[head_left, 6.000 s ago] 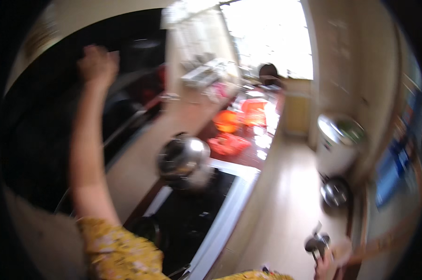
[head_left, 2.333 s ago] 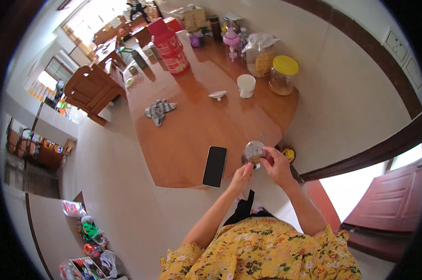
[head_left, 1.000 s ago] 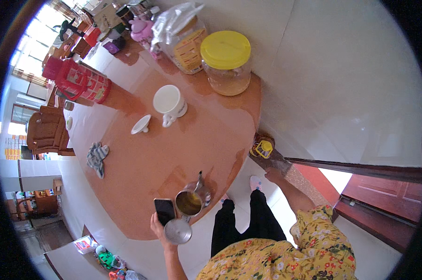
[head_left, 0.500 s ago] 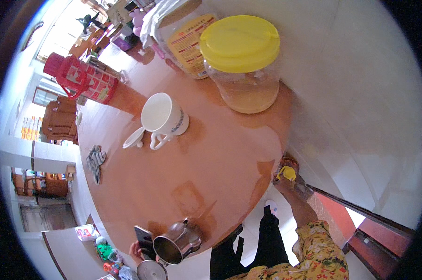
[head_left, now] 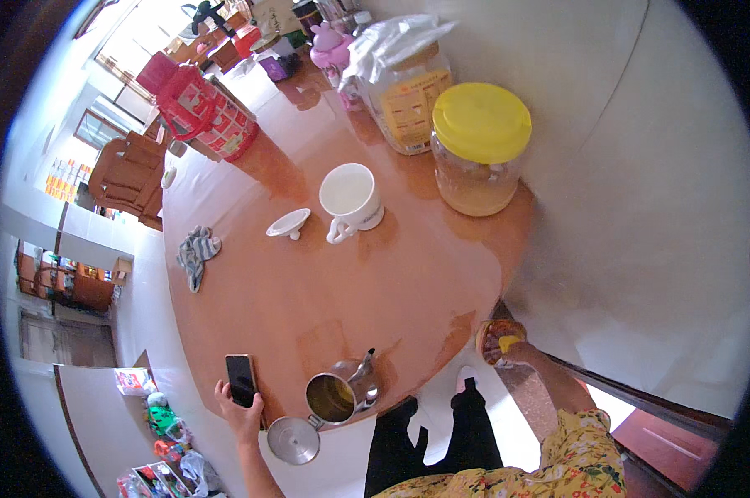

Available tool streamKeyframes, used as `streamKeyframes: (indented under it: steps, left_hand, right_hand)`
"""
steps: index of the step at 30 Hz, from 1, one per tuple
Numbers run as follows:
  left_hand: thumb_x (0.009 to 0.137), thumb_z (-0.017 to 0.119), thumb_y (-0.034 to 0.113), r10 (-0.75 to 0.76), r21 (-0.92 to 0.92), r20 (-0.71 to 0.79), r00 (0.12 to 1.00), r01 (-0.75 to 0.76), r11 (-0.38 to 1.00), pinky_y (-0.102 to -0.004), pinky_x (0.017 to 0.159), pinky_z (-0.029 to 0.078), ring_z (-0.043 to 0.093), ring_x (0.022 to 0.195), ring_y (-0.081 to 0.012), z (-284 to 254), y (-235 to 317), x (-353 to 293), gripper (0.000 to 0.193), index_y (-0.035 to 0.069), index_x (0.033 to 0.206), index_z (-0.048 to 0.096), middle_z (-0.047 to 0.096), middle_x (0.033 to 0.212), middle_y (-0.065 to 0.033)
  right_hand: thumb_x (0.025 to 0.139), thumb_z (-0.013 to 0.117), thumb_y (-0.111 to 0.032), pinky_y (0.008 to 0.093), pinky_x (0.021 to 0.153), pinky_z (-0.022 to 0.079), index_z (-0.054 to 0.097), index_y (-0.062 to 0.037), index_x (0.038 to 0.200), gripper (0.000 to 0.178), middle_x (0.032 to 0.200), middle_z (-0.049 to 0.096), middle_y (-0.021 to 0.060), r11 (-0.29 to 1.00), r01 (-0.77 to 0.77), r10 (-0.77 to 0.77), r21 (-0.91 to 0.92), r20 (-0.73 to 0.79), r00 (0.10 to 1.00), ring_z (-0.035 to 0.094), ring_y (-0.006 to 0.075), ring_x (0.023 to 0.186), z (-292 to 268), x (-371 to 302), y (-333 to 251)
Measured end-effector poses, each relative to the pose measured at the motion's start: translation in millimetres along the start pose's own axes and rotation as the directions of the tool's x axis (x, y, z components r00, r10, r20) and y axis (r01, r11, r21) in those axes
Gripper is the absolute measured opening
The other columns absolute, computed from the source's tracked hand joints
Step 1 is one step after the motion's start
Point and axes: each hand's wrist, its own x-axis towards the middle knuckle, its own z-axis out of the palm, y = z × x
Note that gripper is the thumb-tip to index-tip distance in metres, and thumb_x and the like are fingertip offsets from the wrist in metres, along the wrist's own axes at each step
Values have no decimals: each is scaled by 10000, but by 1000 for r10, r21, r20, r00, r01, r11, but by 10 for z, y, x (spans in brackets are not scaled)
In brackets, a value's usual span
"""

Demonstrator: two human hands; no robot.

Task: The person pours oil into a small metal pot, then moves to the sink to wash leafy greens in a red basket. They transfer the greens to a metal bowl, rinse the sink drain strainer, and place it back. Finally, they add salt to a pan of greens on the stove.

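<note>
My left hand (head_left: 244, 415) grips the lower end of a dark phone (head_left: 241, 379) at the table's near left edge, its fingers around the sides. Beside it a metal pot (head_left: 342, 393) stands with its round hinged lid (head_left: 293, 441) swung open; yellowish liquid or lining shows inside. Off the table's right edge, my right hand (head_left: 524, 353) is closed on a small yellow thing (head_left: 509, 343), whose kind I cannot make out. That hand is over a round brown object (head_left: 490, 341), partly covered by it.
On the brown table (head_left: 292, 303) stand a white mug (head_left: 350, 199), its lid (head_left: 289, 223), a yellow-lidded jar (head_left: 480, 149), a labelled jar (head_left: 412, 104) and a red thermos (head_left: 202, 108). A striped cloth (head_left: 197, 256) lies at the left. A white wall (head_left: 632, 216) borders the right.
The view has shifted, so the table things sit differently in it. More of my left hand and the phone shows. My right hand still holds the yellow thing beside the brown object.
</note>
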Motion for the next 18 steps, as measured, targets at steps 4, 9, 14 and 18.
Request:
streamKeyframes:
  steps: [4, 9, 14, 18]
  left_hand:
    - [603, 685, 127, -58, -6, 71, 996, 58, 998, -373, 946, 306, 380, 1104, -318, 5, -26, -6, 763, -17, 1231, 277, 401, 1159, -201]
    - [694, 660, 286, -54, 148, 160, 986, 30, 989, -412, 976, 247, 284, 1189, -358, -330, 68, 30, 662, -34, 1193, 367, 309, 1266, -256]
    - [770, 562, 132, 192, -115, -5, 981, -191, 975, -395, 955, 276, 352, 1146, -330, -736, 834, 440, 272, -8, 999, 521, 390, 1196, -205]
    - [754, 539, 39, 425, -293, -98, 900, -435, 852, -372, 911, 334, 419, 1080, -302, -1022, 1538, 696, 178, 16, 930, 539, 441, 1139, -163]
  right_hand:
    - [721, 471, -564, 385, 737, 445, 607, -14, 893, 592, 890, 605, 167, 998, 51, -50, -21, 42, 998, 566, 319, 863, -488, -963, -485]
    - [757, 501, -475, 382, 629, 447, 628, -68, 806, 429, 760, 613, 124, 963, 225, -208, -152, 121, 971, 582, 300, 709, -1509, -2441, -1455]
    - [760, 548, -372, 381, 639, 415, 625, -115, 785, 270, 739, 612, 82, 922, 291, -231, -254, 240, 943, 580, 258, 701, -2611, -3863, -2492]
    - [755, 572, -309, 372, 753, 323, 629, -158, 805, 169, 721, 609, 40, 854, 276, -187, -440, 236, 954, 575, 196, 717, -3059, -4546, -2989]
